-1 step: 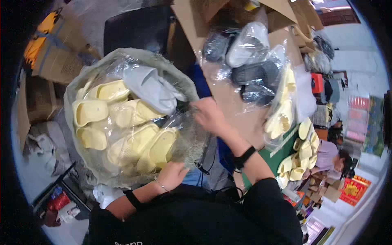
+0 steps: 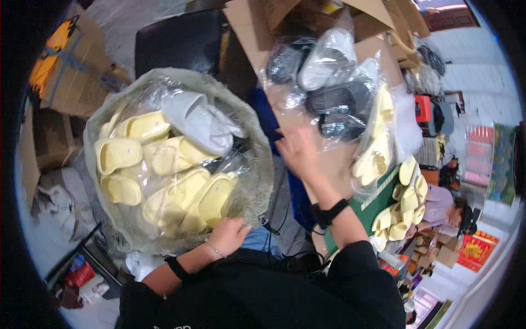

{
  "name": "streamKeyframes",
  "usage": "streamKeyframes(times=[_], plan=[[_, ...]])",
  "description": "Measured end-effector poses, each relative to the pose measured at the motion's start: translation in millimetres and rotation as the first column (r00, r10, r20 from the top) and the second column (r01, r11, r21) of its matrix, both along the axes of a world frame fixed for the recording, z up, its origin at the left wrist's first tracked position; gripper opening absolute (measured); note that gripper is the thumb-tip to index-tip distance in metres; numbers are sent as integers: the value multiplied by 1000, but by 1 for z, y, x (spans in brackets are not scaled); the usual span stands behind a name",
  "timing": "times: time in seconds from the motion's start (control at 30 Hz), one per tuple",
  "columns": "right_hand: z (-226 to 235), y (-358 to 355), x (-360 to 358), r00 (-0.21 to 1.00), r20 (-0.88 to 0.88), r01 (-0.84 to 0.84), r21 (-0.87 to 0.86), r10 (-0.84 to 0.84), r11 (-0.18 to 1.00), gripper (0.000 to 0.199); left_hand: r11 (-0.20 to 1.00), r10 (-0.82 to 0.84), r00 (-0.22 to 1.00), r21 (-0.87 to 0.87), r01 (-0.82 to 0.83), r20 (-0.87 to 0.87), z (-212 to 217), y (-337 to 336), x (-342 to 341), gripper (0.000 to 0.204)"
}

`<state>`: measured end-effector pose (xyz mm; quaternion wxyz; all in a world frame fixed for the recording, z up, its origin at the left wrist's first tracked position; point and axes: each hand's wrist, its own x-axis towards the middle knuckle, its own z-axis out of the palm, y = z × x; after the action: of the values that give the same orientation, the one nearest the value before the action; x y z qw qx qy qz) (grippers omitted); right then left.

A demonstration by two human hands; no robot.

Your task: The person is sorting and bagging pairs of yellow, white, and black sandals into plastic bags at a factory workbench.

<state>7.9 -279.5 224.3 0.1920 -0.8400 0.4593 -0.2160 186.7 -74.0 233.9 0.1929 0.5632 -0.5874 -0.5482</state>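
Observation:
A greenish woven sack (image 2: 262, 181) stands open in front of me, its rim rolled out. Inside lie several pale yellow slippers (image 2: 119, 154) in clear plastic bags and a pair of light grey slippers (image 2: 194, 122) on top. My left hand (image 2: 227, 237) is closed on the near rim of the sack. Beyond the sack's right edge is my right hand (image 2: 300, 151), apart from it, fingers spread and holding nothing. It hovers over cardboard on the table, below bagged dark slippers (image 2: 334, 101) and bagged white slippers (image 2: 329, 57).
Bagged yellow slippers (image 2: 375, 156) lie on the table's right side. Loose yellow slippers (image 2: 408, 205) are piled on a green mat (image 2: 364, 205). An open carton (image 2: 372, 16) stands at the back, a black chair (image 2: 175, 44) beyond the sack. A person (image 2: 441, 208) sits at far right.
My right hand has let go of the sack's right rim and moved right over the table, its fingers opening. My left hand stays at the near rim.

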Motion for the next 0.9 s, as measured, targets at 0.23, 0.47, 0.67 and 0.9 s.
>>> streamKeyframes(times=[0.23, 0.47, 0.67, 0.9], plan=[[-32, 22, -251, 214, -23, 879, -432, -977, 203, 62, 992, -95, 993, 88, 89, 69, -9, -17, -4, 32], [-78, 12, -276, 391, -237, 879, -191, -889, 438, 108, 980, -192, 972, 74, 183, 136, -25, -24, -18, 33], [-88, -31, -251, 33, -419, 981, -158, -907, 109, 95, 960, -267, 946, 136, 244, 183, -21, -34, -30, 33], [-62, -37, -364, 178, -380, 882, -347, -908, 318, 30, 965, -255, 946, 110, 237, 199, -28, -26, -28, 32]])
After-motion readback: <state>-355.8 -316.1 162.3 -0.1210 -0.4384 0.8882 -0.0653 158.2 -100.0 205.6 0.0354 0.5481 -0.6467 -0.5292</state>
